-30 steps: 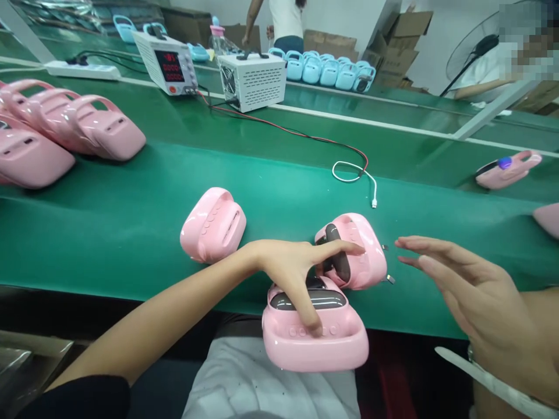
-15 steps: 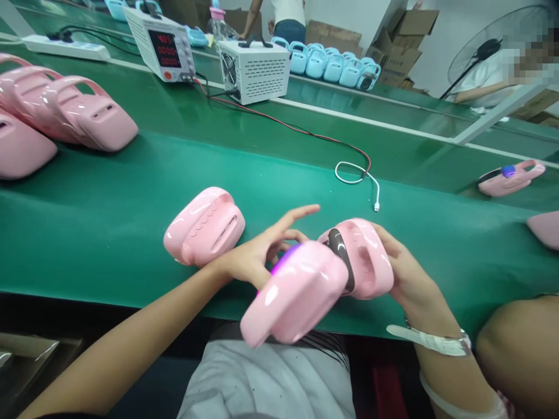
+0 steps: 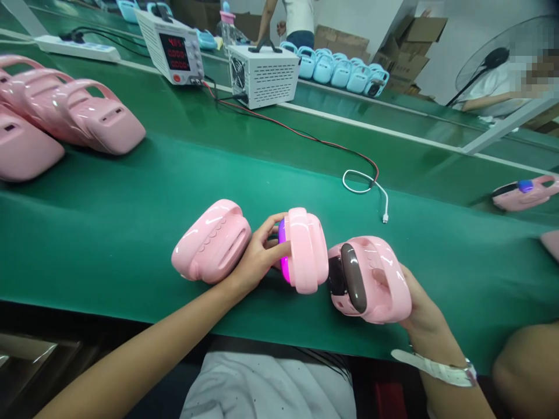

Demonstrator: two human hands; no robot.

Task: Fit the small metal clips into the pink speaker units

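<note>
Left hand [image 3: 257, 262] grips the lit pink speaker [image 3: 305, 250], which stands on edge on the green counter [image 3: 131, 221] with its purple glow facing that hand and its long axis running away from the body. Right hand [image 3: 419, 314] cups a second speaker [image 3: 371, 279] with a dark glossy screen, right up against the first. A third speaker [image 3: 212, 241] lies just left. All smooth, rounded, shiny plastic.

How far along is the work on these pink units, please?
Seemingly done: one pink unit lies on the belt. In hand: the left hand holds a purple-lit unit beside it; the right hand grips a dark-screened unit. Left, probably: that unlit one, perhaps the pink row far left.
</note>
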